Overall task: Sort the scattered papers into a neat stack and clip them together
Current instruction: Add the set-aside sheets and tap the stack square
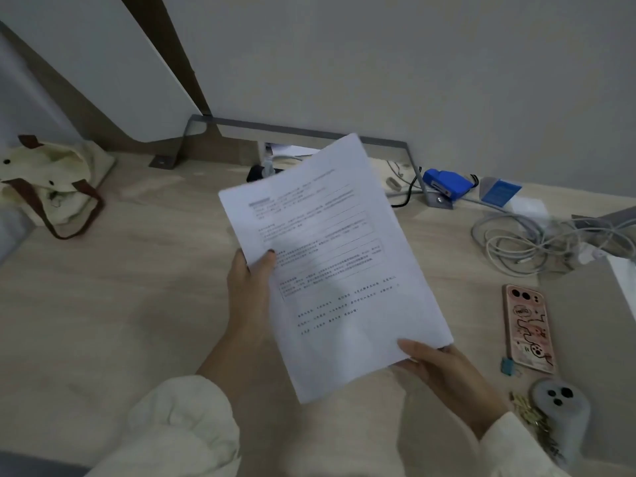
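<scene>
A stack of white printed papers (337, 263) is held above the wooden desk (130, 304), tilted with its top edge leaning right. My left hand (249, 294) grips the stack's left edge, thumb on the printed face. My right hand (444, 376) holds the lower right corner, thumb on top. A small blue binder clip (506, 366) lies on the desk to the right, beside the phone. How many sheets are in the stack cannot be told.
A pink-cased phone (528, 328) lies at the right, a grey plush keychain with keys (557, 411) below it. Tangled white cables (523, 242) and a blue device (447, 184) sit at the back right. A cream tote bag (51, 187) rests at the far left.
</scene>
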A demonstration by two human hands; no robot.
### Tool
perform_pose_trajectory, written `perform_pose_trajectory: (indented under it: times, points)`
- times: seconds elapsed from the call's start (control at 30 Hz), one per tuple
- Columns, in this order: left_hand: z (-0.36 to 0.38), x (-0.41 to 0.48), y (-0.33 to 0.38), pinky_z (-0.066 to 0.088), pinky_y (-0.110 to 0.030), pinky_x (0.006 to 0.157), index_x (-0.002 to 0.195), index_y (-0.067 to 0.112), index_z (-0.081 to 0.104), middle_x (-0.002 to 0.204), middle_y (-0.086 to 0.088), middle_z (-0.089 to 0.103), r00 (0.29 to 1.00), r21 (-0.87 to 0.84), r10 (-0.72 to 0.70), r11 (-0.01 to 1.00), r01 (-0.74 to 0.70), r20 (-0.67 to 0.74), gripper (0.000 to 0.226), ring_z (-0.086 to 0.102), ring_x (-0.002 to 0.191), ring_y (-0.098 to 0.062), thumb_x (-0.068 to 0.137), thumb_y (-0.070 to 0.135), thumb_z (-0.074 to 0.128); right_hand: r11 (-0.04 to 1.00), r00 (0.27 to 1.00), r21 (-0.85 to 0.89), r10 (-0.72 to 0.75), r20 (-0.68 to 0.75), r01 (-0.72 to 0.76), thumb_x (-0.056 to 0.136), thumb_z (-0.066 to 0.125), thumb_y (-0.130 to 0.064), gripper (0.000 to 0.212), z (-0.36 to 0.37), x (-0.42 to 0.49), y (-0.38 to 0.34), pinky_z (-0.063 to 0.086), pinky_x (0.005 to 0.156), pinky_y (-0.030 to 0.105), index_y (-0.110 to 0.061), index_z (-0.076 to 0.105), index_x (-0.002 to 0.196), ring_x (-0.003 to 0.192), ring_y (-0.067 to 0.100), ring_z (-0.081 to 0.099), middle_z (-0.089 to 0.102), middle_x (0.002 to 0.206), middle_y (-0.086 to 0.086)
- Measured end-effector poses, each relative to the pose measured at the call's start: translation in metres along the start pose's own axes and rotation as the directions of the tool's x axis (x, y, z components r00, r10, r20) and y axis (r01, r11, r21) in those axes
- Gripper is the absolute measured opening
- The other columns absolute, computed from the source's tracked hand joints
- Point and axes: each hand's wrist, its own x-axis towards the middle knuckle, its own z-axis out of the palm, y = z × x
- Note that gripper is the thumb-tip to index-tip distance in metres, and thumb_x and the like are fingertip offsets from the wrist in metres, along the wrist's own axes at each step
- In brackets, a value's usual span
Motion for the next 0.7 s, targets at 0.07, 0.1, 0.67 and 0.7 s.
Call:
perform_pose_trajectory:
  times: [0.07, 0.1, 0.67, 0.7]
  points:
    - [0.002, -0.004, 0.015, 0.053, -0.019, 0.073, 0.113, 0.023, 0.058, 0.105, 0.011, 0.067, 0.988, 0.014, 0.124, 0.992, -0.126, 0.089, 0.026, 0.066, 0.091, -0.003, 0.089, 0.011, 0.055, 0.979, 0.997, -0.2, 0.044, 0.066, -0.03, 0.059, 0.082, -0.029, 0.058, -0.01, -0.004, -0.02, 0.057, 0.082, 0.033, -0.013, 0.066, 0.113, 0.106, 0.029, 0.065, 0.069, 0.115, 0.011]
    - [0.004, -0.006, 0.021, 0.054, -0.019, 0.073, 0.112, 0.024, 0.058, 0.105, 0.011, 0.068, 0.978, 0.013, 0.164, 0.986, -0.167, 0.127, 0.026, 0.067, 0.092, -0.003, 0.09, 0.011, 0.055, 0.957, 0.997, -0.291, 0.024, 0.069, -0.003, 0.058, 0.084, -0.033, 0.056, -0.012, -0.004, -0.029, 0.056, 0.078, 0.028, -0.014, 0.069, 0.108, 0.105, 0.027, 0.066, 0.071, 0.112, 0.008]
    - [-0.005, -0.048, -0.028, 0.047, -0.008, 0.059, 0.092, 0.014, 0.059, 0.073, 0.021, 0.07, 0.975, 0.0, 0.139, 0.99, -0.142, 0.175, 0.021, 0.063, 0.069, 0.007, 0.073, 0.008, 0.053, 0.855, 0.814, -0.327, -0.497, -0.3, 0.401, 0.088, 0.042, 0.003, 0.034, 0.034, 0.018, -0.012, 0.043, 0.074, 0.021, -0.022, 0.064, 0.079, 0.082, 0.007, 0.053, 0.062, 0.082, -0.003]
    - [-0.005, -0.05, -0.027, 0.046, -0.007, 0.059, 0.091, 0.013, 0.059, 0.071, 0.022, 0.07, 0.974, -0.007, 0.152, 0.988, -0.153, 0.167, 0.019, 0.062, 0.068, 0.008, 0.076, 0.002, 0.055, 0.843, 0.802, -0.338, -0.517, -0.299, 0.418, 0.089, 0.042, 0.003, 0.033, 0.035, 0.016, -0.013, 0.043, 0.071, 0.016, -0.021, 0.063, 0.08, 0.079, 0.004, 0.053, 0.061, 0.081, -0.002]
